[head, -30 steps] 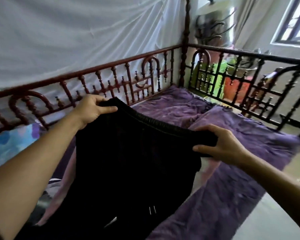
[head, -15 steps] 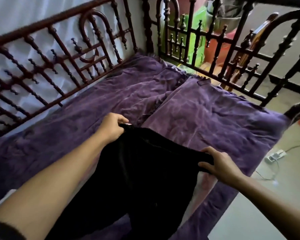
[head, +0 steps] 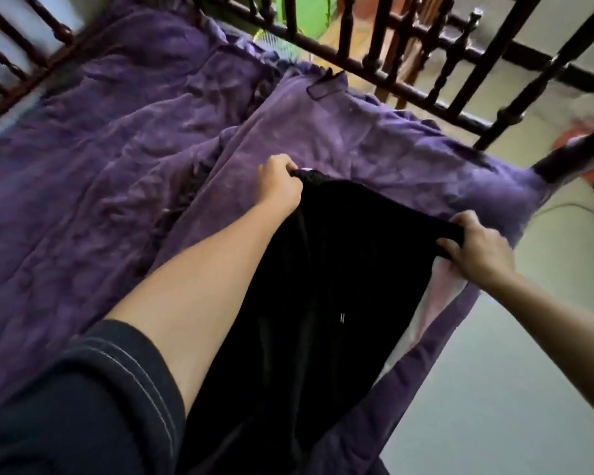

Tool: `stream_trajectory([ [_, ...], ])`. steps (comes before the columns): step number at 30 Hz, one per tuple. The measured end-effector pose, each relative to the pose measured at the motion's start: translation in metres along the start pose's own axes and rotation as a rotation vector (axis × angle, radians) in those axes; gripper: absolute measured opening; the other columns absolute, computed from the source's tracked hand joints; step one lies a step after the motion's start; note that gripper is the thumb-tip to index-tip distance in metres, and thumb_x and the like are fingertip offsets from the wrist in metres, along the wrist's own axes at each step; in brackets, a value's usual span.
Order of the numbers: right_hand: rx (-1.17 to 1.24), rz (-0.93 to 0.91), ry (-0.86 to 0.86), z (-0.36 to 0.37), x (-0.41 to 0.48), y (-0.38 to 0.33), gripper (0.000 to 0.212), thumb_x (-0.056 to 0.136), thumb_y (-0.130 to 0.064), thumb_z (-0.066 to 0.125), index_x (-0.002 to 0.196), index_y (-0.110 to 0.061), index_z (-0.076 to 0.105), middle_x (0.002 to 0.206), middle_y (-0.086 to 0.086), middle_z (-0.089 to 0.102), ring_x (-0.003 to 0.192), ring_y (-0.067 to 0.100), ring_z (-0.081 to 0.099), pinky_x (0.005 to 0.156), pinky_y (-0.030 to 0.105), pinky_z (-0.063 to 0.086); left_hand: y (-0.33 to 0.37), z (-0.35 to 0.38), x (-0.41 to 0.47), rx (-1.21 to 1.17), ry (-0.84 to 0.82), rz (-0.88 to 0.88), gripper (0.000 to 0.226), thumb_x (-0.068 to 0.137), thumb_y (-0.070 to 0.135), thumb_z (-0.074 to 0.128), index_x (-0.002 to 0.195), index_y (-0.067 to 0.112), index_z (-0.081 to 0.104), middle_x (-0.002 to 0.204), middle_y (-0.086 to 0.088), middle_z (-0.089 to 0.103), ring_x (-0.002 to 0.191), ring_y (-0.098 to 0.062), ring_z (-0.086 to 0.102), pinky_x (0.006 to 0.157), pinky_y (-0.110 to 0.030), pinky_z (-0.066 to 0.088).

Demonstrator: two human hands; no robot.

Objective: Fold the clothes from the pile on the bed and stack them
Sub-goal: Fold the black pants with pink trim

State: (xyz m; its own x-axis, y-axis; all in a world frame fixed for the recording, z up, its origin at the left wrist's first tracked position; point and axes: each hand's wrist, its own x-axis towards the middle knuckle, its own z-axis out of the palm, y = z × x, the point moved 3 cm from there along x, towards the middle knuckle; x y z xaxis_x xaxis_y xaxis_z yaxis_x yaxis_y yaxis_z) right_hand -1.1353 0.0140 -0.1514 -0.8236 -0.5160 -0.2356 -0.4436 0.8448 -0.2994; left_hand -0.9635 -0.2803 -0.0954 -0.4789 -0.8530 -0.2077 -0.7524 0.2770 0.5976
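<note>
Both hands (head: 281, 186) (head: 477, 250) grip limp black trousers (head: 340, 286).

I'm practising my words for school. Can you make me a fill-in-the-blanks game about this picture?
The left hand and right hand grip a garment coloured ___.
The blanket under it is ___.
The number of hands gripping it is ___.
Missing words: black, purple, two.

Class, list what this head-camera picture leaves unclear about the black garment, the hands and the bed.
Head view only.
Black garment: lower end cut off by the bottom edge; too dark to show seams.
Left hand: fingers hidden under the hand itself.
Pink cloth: mostly covered by the garment.
Beyond the bed rail: things are blurred.
</note>
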Motion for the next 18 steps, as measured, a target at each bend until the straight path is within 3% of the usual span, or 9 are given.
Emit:
stream_trajectory([
  [3, -0.06, 0.045, 0.022, 0.024, 0.041, 0.02, 0.038, 0.085, -0.038, 0.066, 0.107, -0.022, 0.04, 0.1, 0.022, 0.064, 0.089, 0.046, 0.06, 0.069, 0.043, 0.041, 0.007, 0.048, 0.035, -0.064, -0.008, 0.023, 0.016, 0.082, 0.006, 0.055, 0.084, 0.019, 0.063, 0.093, -0.008, 0.068, 0.097, -0.027, 0.059, 0.082, -0.027, 0.044],
  [6, -0.198, -0.002, -0.035, 0.059, 0.06, 0.028, 0.038, 0.084, -0.035, 0.066, 0.107, -0.018, 0.04, 0.107, 0.017, 0.062, 0.092, 0.044, 0.061, 0.068, 0.042, 0.04, -0.015, 0.081, 0.053, -0.09, -0.085, 0.023, 0.021, 0.086, 0.009, 0.06, 0.107, 0.012, 0.064, 0.105, -0.007, 0.065, 0.102, -0.022, 0.059, 0.088, -0.024, 0.043],
  [8, -0.279, -0.024, -0.088, 0.08, 0.061, 0.029, 0.042, 0.084, -0.031, 0.064, 0.117, -0.017, 0.042, 0.113, 0.017, 0.058, 0.098, 0.042, 0.059, 0.072, 0.043, 0.044, -0.043, 0.087, 0.051, -0.06, -0.119, 0.022, 0.03, 0.087, 0.012, 0.062, 0.117, 0.013, 0.061, 0.113, -0.007, 0.06, 0.106, -0.02, 0.056, 0.09, -0.022, 0.041],
  [10, -0.368, -0.044, -0.09, 0.09, 0.057, 0.026, 0.059, 0.081, -0.026, 0.065, 0.133, -0.016, 0.04, 0.121, 0.018, 0.053, 0.11, 0.038, 0.05, 0.083, 0.047, 0.044, -0.08, 0.077, 0.038, 0.005, -0.114, 0.003, 0.028, 0.087, 0.015, 0.062, 0.115, 0.014, 0.062, 0.112, -0.008, 0.061, 0.103, -0.021, 0.057, 0.089, -0.026, 0.042],
  [13, -0.471, -0.15, -0.026, 0.088, 0.048, 0.002, 0.079, 0.07, -0.019, 0.073, 0.141, -0.013, 0.04, 0.139, 0.02, 0.04, 0.13, 0.036, 0.032, 0.1, 0.053, 0.027, -0.146, 0.045, -0.003, 0.055, -0.09, -0.13, 0.017, 0.086, 0.018, 0.063, 0.103, 0.014, 0.067, 0.097, -0.008, 0.065, 0.092, -0.026, 0.06, 0.084, -0.034, 0.048],
  [15, -0.479, -0.254, -0.036, 0.089, 0.037, -0.032, 0.075, 0.069, -0.017, 0.073, 0.138, -0.014, 0.046, 0.144, 0.021, 0.038, 0.135, 0.037, 0.028, 0.104, 0.054, 0.022, -0.192, 0.018, -0.044, 0.058, -0.087, -0.273, 0.014, 0.083, 0.014, 0.064, 0.096, 0.015, 0.068, 0.087, -0.004, 0.066, 0.087, -0.026, 0.062, 0.079, -0.033, 0.049],
  [18, -0.465, -0.45, -0.15, 0.101, 0.003, -0.105, 0.051, 0.078, -0.025, 0.066, 0.128, -0.017, 0.056, 0.137, 0.013, 0.047, 0.128, 0.034, 0.038, 0.098, 0.048, 0.033, -0.256, -0.022, -0.117, 0.055, -0.081, -0.493, 0.014, 0.082, 0.007, 0.06, 0.089, 0.016, 0.069, 0.081, 0.0, 0.066, 0.088, -0.027, 0.064, 0.075, -0.032, 0.048],
])
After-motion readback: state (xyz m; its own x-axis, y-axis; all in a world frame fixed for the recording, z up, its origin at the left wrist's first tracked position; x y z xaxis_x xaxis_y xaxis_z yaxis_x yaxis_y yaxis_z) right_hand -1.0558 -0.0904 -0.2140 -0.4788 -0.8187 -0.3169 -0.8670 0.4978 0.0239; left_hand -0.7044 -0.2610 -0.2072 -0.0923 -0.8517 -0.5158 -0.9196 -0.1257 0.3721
